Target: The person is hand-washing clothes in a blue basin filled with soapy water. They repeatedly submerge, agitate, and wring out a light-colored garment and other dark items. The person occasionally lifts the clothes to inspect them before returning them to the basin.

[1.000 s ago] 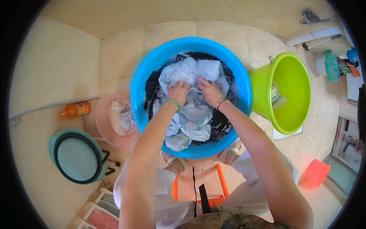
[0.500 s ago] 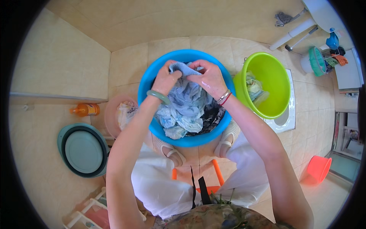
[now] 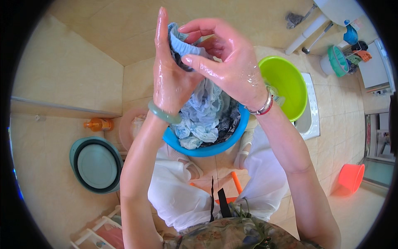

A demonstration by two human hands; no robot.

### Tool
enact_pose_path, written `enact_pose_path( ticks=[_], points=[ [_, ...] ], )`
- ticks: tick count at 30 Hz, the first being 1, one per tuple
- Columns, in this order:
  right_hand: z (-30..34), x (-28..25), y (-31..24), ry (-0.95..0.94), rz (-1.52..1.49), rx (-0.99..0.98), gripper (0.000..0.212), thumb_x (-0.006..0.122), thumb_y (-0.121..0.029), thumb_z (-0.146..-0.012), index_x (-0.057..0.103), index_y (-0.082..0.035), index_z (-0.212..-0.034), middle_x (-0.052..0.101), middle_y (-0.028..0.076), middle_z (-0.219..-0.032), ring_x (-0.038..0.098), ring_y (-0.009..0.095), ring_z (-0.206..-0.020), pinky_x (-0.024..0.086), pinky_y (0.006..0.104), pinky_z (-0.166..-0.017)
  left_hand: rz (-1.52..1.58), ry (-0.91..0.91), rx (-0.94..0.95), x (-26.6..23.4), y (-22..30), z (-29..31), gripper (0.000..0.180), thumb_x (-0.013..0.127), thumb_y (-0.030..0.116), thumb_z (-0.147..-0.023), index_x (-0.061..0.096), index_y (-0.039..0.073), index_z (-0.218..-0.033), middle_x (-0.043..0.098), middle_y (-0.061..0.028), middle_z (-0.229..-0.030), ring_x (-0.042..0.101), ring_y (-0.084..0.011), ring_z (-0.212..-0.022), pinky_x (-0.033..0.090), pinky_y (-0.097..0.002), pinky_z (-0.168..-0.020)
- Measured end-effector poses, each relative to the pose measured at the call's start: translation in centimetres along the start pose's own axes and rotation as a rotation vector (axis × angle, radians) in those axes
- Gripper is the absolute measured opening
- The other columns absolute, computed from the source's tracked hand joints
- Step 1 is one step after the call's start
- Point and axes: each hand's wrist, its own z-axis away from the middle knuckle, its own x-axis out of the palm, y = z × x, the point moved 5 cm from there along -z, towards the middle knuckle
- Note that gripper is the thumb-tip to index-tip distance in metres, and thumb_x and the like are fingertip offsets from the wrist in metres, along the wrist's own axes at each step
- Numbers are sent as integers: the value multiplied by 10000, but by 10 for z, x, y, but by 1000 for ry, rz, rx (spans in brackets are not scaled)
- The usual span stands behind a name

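Observation:
A wet light blue garment (image 3: pixel 203 101) with a ribbed band hangs from my raised hands, its lower part bunched in the blue basin (image 3: pixel 217 150). My left hand (image 3: pixel 172 79) has the band against its palm, with one finger pointing straight up and the rest hidden behind the cloth. Curved round the band from the other side is my right hand (image 3: pixel 230 62), thumb in front and fingers at the top edge. Both hands glisten with water. A dark patterned cloth (image 3: pixel 230 126) lies in the basin beside the garment.
A lime green basin (image 3: pixel 296 91) holding some cloth stands at the right. To the left are a pink basin (image 3: pixel 126 128), an orange bottle (image 3: pixel 98 124) and a grey-green collapsible basin (image 3: pixel 97 166). A coral bucket (image 3: pixel 351 178) sits at far right.
Both hands have risen from over the blue basin, lifting the ribbed band of the garment. One left finger now points upward, and the right hand has spread wider round the cloth.

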Motion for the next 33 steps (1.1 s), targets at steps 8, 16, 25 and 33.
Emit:
enact_pose_path(
  ticks=[8, 16, 25, 33],
  points=[
    [26, 2, 36, -79, 391, -114, 543, 728, -162, -763, 522, -60, -1255, 566, 129, -1252, 512, 349, -1188, 428, 420, -977, -239, 71, -89, -13, -24, 6, 1020, 776, -32, -678, 217, 207, -1497, 593, -66, -1061, 593, -172, -954, 538, -317, -809],
    [58, -20, 126, -117, 576, 59, 1368, 880, -519, -516, 54, -43, -1497, 183, 208, -1530, 250, 350, -1398, 231, 457, -1118, 8, 257, -159, -29, 0, 1, 992, 786, 36, -653, 227, 108, -1469, 610, -72, -961, 604, -153, -860, 521, -315, -799],
    [74, -5, 145, -135, 605, 119, 1002, 914, -362, -546, 412, -22, -1343, 448, 151, -1372, 421, 302, -1266, 331, 406, -1067, 258, 246, -94, -27, 85, -30, 955, 792, -39, -657, 250, 29, -1440, 601, -78, -977, 631, -180, -887, 523, -330, -799],
    [73, -4, 169, 108, 373, 238, 610, 793, -113, -680, 531, 11, -1217, 623, 158, -1164, 600, 248, -1071, 463, 338, -924, 387, 334, -121, -49, 59, -22, 928, 756, -38, -702, 218, 53, -1451, 599, -81, -998, 628, -194, -891, 516, -342, -825]
  ],
)
